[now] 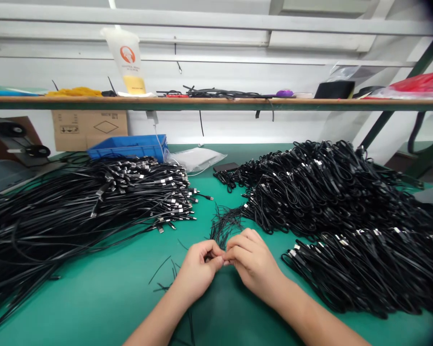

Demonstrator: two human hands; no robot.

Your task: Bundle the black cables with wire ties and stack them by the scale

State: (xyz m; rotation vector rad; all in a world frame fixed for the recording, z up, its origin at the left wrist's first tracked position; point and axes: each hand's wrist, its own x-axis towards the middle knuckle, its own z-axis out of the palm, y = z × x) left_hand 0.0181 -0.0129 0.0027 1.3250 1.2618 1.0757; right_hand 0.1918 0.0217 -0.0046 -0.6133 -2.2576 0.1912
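My left hand (198, 269) and my right hand (251, 262) meet at the middle of the green table (104, 293), thumbs and forefingers pinched together at the tips. Whatever lies between the fingertips is too small or hidden to name. Just beyond them is a small heap of thin black ties (225, 223), and a few loose ties (166, 283) lie left of my left hand. Long black cables (75, 206) with metal plugs are spread on the left. Coiled black cables (310, 187) are piled on the right, with a row of bundles (368, 269) nearer me.
A blue bin (130, 144), a clear plastic bag (197, 157) and a dark flat object (226, 167) sit at the back. Above runs a shelf (231, 104) bearing a cup (126, 57) and a red bag (418, 86). A cardboard box (90, 129) stands back left.
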